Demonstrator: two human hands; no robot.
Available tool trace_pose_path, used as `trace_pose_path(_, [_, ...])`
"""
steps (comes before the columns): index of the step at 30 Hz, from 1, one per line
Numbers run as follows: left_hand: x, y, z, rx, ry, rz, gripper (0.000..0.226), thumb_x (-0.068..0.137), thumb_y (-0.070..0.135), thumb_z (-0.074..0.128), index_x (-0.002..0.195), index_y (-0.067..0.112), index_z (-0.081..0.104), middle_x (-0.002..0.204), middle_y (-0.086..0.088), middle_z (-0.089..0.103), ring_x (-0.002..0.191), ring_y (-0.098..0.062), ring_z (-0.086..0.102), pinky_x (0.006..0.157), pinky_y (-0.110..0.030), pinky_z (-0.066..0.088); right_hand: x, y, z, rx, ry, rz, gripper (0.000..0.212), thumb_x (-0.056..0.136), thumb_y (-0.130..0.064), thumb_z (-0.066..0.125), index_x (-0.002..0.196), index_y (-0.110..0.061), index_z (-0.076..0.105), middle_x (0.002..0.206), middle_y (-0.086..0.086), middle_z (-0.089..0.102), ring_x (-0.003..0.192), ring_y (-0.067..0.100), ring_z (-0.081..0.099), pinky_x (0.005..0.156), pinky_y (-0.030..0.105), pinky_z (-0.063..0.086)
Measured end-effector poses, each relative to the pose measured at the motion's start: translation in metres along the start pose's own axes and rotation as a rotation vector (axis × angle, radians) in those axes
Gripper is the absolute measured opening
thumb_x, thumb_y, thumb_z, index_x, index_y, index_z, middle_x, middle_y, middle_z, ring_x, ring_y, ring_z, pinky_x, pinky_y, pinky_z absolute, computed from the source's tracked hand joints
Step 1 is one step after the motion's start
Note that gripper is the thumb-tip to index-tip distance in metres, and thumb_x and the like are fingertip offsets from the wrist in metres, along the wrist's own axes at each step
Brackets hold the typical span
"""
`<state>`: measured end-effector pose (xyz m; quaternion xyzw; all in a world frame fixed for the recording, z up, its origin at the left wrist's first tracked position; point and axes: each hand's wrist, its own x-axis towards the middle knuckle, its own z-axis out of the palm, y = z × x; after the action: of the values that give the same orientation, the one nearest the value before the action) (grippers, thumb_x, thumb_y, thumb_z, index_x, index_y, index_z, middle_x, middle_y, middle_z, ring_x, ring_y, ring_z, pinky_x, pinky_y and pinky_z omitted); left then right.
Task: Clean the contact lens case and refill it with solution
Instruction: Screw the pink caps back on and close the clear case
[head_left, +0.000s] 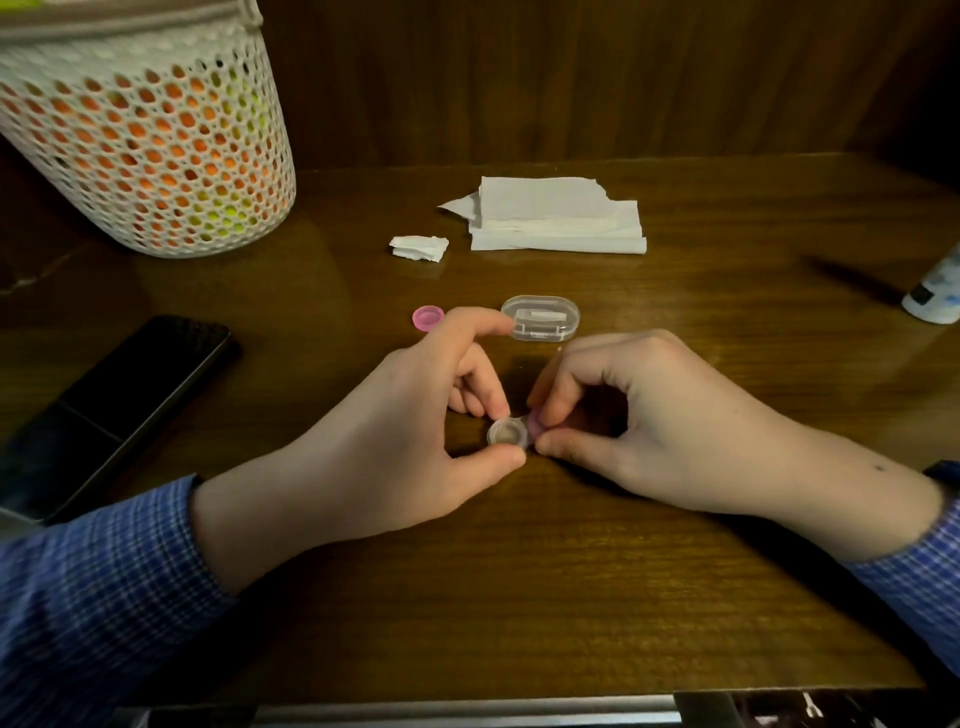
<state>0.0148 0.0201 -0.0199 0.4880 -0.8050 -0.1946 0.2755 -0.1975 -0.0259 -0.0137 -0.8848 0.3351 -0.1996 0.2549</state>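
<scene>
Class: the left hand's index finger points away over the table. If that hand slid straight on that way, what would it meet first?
Probably the clear plastic box: the left hand index fingertip already sits at its near edge, though depth is unclear.

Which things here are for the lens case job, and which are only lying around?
For the job: lens case, pink cap lying off, tissues, solution bottle.
Lying about: phone, mesh basket, clear plastic box.

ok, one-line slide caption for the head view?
Left hand steadies the contact lens case while right hand grips its pink cap; the other cap lies on the table.
</scene>
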Motion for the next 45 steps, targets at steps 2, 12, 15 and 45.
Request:
trace_pose_path(2, [0.0, -0.001, -0.003, 0.011, -0.033, 0.017, 0.089, 0.075, 0.043, 0.08, 0.151, 0.018, 0.039, 0.097, 0.017, 0.066, 0.096, 0.0, 0.065, 0.086, -0.016, 0.053, 0.0, 0.0, 0.002, 0.008, 0.006, 0.002, 0.012, 0.082, -0.026, 0.083, 0.086, -0.03, 0.073, 0.093, -0.017, 0.072, 0.091, 0.002, 0.069, 0.081, 0.022, 0.056])
trace_pose_path(12, [-0.001, -0.014, -0.017, 0.058, -0.152, -0.014, 0.094, 0.079, 0.012, 0.081, 0.155, 0.027, 0.028, 0.101, 0.02, 0.064, 0.104, -0.001, 0.063, 0.09, -0.015, 0.052, -0.001, 0.001, 0.005, 0.033, 0.108, 0.062, 0.036, 0.08, -0.01, 0.085, 0.091, -0.035, 0.062, 0.098, -0.018, 0.061, 0.09, 0.0, 0.067, 0.072, 0.014, 0.056])
trace_pose_path(15, [-0.001, -0.016, -0.018, 0.07, -0.11, -0.012, 0.087, 0.08, 0.013, 0.082, 0.152, 0.028, 0.035, 0.102, 0.02, 0.062, 0.101, -0.002, 0.064, 0.085, -0.017, 0.054, 0.001, 0.003, 0.007, 0.097, 0.098, 0.063, 0.038, 0.081, 0.004, 0.075, 0.094, -0.03, 0.063, 0.096, -0.013, 0.065, 0.09, 0.002, 0.07, 0.079, 0.023, 0.06])
trace_pose_path(45, [-0.014, -0.031, -0.021, -0.033, -0.058, -0.106, 0.046, 0.084, 0.036, 0.081, 0.119, 0.041, 0.051, 0.108, 0.026, 0.06, 0.102, 0.003, 0.059, 0.086, -0.015, 0.051, 0.166, -0.012, 0.006, -0.395, -0.366, -0.05, 0.045, 0.09, -0.03, 0.077, 0.132, -0.03, 0.061, 0.118, -0.01, 0.062, 0.088, 0.002, 0.059, 0.07, 0.015, 0.049])
